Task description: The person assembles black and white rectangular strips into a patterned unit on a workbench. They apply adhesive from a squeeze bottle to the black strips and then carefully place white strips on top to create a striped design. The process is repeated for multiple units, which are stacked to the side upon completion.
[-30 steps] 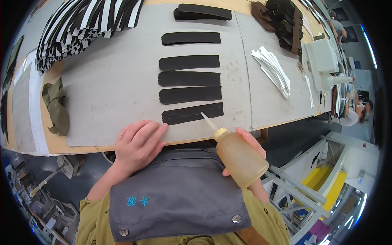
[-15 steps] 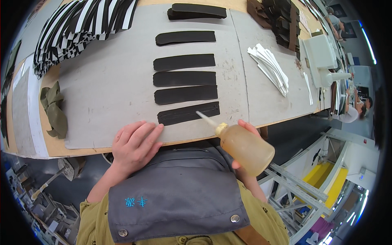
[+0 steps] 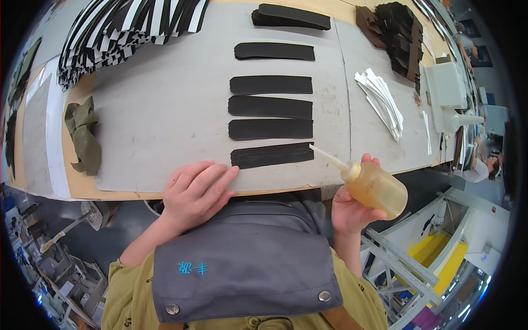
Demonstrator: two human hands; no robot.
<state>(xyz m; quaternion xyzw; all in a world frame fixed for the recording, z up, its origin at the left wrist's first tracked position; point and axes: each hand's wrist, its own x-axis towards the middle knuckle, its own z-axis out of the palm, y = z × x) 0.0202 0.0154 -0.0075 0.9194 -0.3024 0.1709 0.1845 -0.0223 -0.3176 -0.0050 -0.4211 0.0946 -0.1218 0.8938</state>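
My right hand [image 3: 351,213] is wrapped round a translucent squeeze bottle [image 3: 379,190] of amber liquid. Its thin white nozzle points left, with the tip at the right end of the nearest black strip [image 3: 272,156]. A line runs lengthwise along that strip. My left hand [image 3: 199,190] lies at the table's front edge with fingers stretched out, the index fingertip at the strip's left end. Beyond lie more black strips in a column, among them one strip [image 3: 270,129] just behind, and a small stack [image 3: 291,17] at the far end.
A heap of black and white strips [image 3: 129,33] fills the far left, near a crumpled olive cloth [image 3: 83,136]. Thin white strips [image 3: 380,103] fan out on the right. Dark brown pieces [image 3: 397,38] and a white container [image 3: 448,85] stand farther right on the grey-covered table [image 3: 165,115].
The nozzle tip has slid from the middle of the nearest strip to its right end, as my right hand moved rightward with the bottle. My left hand stays by the strip's left end.
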